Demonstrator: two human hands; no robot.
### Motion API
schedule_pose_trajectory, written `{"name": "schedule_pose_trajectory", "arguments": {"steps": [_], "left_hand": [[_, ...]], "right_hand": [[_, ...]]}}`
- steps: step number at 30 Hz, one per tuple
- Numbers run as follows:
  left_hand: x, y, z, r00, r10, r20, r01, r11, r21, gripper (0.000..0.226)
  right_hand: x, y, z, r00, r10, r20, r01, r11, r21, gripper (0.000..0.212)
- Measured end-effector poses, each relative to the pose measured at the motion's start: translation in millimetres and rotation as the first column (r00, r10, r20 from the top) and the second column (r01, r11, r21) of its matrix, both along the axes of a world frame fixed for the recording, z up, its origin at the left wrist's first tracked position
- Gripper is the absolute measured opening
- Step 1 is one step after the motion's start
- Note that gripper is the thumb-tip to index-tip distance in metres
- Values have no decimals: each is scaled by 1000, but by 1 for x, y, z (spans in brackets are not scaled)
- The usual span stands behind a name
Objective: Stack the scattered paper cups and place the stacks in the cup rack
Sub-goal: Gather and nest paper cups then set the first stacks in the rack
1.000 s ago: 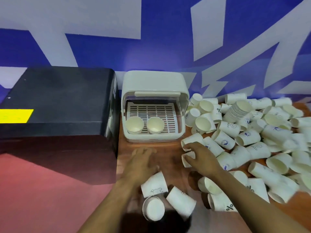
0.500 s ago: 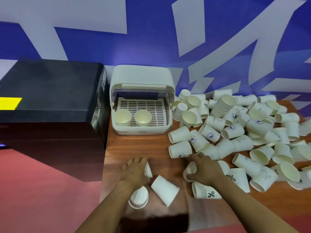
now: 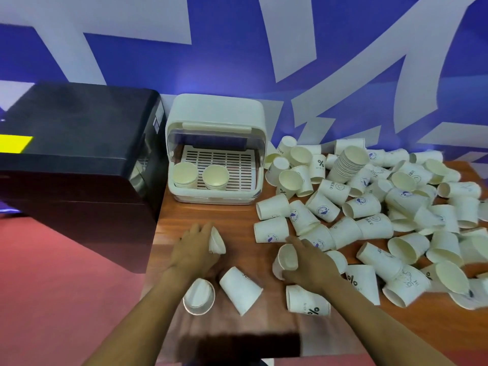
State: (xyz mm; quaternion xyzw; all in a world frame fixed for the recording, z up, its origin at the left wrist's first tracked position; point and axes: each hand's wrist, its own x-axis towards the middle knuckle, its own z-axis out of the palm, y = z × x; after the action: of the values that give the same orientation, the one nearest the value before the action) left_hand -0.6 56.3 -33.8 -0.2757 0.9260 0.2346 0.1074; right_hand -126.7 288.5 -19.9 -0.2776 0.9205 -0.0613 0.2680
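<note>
Several white paper cups [image 3: 364, 204] lie scattered over the right half of the wooden table [image 3: 237, 223]. My left hand [image 3: 194, 250] grips one cup [image 3: 217, 241] near the table's left part. My right hand [image 3: 310, 264] holds another cup [image 3: 286, 258], its mouth facing me. Two loose cups [image 3: 199, 295] [image 3: 240, 289] lie between my forearms. A cream cup rack [image 3: 215, 122] with its lid raised stands at the back, with two cup stacks [image 3: 185, 174] [image 3: 215, 177] upright on its slotted tray. A tilted stack [image 3: 350, 161] rests in the pile.
A large black box [image 3: 76, 154] fills the left side, touching the rack's left wall. A blue and white wall rises behind. The table's left edge drops to a red floor [image 3: 66, 286]. A dark shape [image 3: 237, 344] sits at the near edge.
The view has shifted right and back. My left hand has closed on a cup and my right hand has picked one up from the pile's edge.
</note>
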Motion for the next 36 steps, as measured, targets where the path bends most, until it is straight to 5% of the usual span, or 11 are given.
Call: {"name": "schedule_pose_trajectory", "arguments": {"steps": [10, 26, 36], "left_hand": [[-10, -13, 68, 924, 123, -363, -104, 992, 71, 78], [-2, -88, 93, 883, 224, -412, -121, 958, 262, 66], [-31, -127, 70, 834, 276, -478, -178, 954, 241, 80]], "right_hand": [[-16, -33, 49, 994, -59, -87, 32, 957, -288, 71], [-9, -137, 77, 989, -68, -129, 4, 896, -443, 73], [-21, -192, 65, 975, -152, -164, 37, 833, -552, 75]]}}
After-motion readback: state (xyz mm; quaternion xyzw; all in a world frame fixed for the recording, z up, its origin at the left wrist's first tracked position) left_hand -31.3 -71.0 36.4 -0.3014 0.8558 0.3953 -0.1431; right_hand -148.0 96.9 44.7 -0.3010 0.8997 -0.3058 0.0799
